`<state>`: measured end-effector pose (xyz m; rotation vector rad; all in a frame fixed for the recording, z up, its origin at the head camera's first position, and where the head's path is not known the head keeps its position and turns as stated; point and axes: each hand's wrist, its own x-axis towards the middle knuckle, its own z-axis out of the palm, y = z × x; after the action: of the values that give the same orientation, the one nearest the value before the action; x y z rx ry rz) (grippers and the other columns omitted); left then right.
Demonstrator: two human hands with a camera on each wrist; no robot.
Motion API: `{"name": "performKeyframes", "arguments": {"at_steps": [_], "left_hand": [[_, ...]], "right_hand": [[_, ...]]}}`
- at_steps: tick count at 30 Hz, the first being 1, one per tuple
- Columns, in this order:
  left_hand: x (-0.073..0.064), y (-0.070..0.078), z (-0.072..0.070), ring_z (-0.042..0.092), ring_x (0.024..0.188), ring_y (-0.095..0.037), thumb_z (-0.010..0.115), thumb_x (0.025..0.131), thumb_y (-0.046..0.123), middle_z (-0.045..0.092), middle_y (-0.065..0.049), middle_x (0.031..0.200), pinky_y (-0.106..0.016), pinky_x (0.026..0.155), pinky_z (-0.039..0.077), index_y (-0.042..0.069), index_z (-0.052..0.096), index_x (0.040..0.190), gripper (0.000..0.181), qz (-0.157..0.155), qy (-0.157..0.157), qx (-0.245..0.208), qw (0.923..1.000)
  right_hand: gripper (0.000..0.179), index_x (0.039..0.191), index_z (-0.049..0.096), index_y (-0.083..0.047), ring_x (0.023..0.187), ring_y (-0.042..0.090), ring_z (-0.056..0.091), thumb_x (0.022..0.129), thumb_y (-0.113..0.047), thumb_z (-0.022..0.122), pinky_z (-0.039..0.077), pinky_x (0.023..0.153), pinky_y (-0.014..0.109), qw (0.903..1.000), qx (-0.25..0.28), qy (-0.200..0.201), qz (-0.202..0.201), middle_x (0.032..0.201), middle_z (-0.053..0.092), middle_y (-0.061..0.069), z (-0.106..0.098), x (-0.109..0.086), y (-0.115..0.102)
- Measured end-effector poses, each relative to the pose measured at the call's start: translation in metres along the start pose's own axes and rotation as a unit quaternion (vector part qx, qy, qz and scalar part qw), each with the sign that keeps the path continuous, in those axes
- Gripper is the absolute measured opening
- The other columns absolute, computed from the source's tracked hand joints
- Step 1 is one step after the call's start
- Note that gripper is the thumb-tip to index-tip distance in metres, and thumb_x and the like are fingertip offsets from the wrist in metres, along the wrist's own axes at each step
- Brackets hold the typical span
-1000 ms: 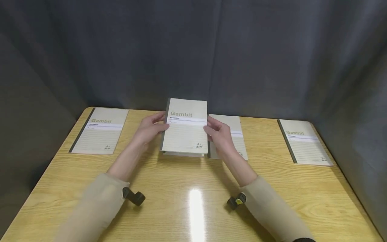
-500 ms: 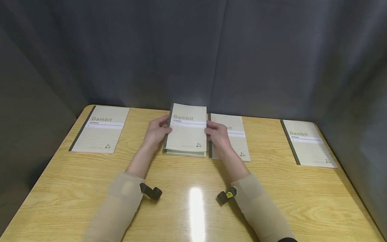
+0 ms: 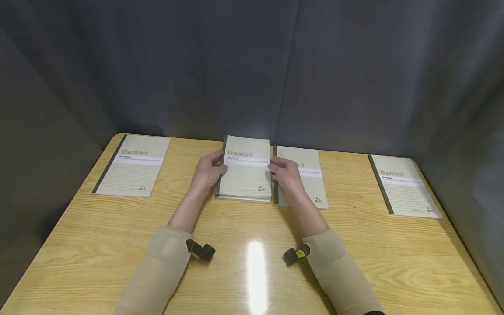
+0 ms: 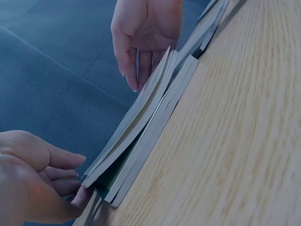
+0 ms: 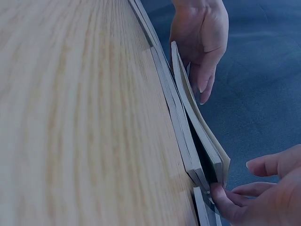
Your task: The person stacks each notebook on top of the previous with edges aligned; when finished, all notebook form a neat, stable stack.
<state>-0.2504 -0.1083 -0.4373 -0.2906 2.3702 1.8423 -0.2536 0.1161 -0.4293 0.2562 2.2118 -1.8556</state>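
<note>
In the head view, both hands hold the side edges of a Gambit notebook, a pale cover with a dark spine, over a notebook stack. My left hand is at the spine edge, fingertips under it and thumb over it. At the opposite edge is my right hand, with a fingertip against the underside; its thumb looks slightly off the cover in the right wrist view. Both wrist views show the upper notebook sagging in the middle, its sides lifted off the stack. The hidden parts of the fingers cannot be seen.
A similar notebook lies close on the right, partly behind my right hand. Another notebook is at the table's far left, and one more notebook at the far right. The wooden table meets a dark curtain behind.
Both hands have lowered the notebook onto the stack and drawn it slightly right. Its front edge now sits closer above the notebooks beneath. The other notebooks lie as before.
</note>
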Motion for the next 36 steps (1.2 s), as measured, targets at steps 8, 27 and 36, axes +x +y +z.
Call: {"name": "performKeyframes", "arguments": {"at_steps": [8, 27, 36], "left_hand": [[-0.0015, 0.0008, 0.0021, 0.035, 0.155, -0.032, 0.052, 0.104, 0.016, 0.038, -0.019, 0.164, -0.043, 0.127, 0.034, 0.001, 0.032, 0.160, 0.061, 0.000, -0.016, 0.010, 0.9998], [-0.0044, 0.0019, 0.0021, 0.025, 0.159, -0.034, 0.048, 0.105, 0.021, 0.032, -0.021, 0.167, -0.045, 0.130, 0.027, -0.001, 0.028, 0.160, 0.063, 0.008, -0.032, 0.039, 0.9987], [-0.0050, 0.0027, 0.0047, 0.026, 0.159, -0.032, 0.049, 0.105, 0.020, 0.034, -0.018, 0.167, -0.044, 0.131, 0.025, 0.002, 0.032, 0.160, 0.060, 0.007, -0.030, 0.033, 0.9990]], "right_hand": [[0.054, 0.155, 0.041, -0.002, 0.143, 0.030, 0.053, 0.106, -0.019, 0.053, 0.046, 0.118, 0.037, 0.9999, -0.005, -0.003, 0.009, 0.160, 0.046, 0.015, -0.0032, -0.0016, 0.0006], [0.056, 0.156, 0.041, -0.003, 0.137, 0.031, 0.057, 0.105, -0.021, 0.054, 0.043, 0.121, 0.039, 0.9995, -0.027, 0.000, 0.015, 0.159, 0.048, 0.014, -0.0037, -0.0047, -0.0025], [0.056, 0.155, 0.042, -0.004, 0.134, 0.028, 0.058, 0.104, -0.021, 0.055, 0.047, 0.118, 0.037, 0.9993, -0.027, 0.002, 0.026, 0.159, 0.048, 0.014, -0.0027, -0.0051, -0.0051]]}}
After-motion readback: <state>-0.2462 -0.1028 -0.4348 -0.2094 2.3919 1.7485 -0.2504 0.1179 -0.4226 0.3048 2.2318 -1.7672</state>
